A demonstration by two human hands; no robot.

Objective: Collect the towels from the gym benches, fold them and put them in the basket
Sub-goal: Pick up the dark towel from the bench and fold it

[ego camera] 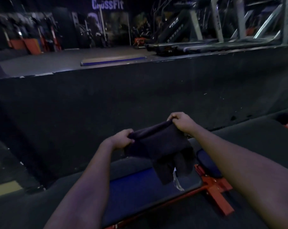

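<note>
Above the blue-padded bench (131, 187), a dark towel (159, 146) hangs limp between both hands. The left hand (121, 138) and right hand (181, 120) each pinch its top edge with curled fingers; it looks light, soft and floppy, best held at corners.
</note>
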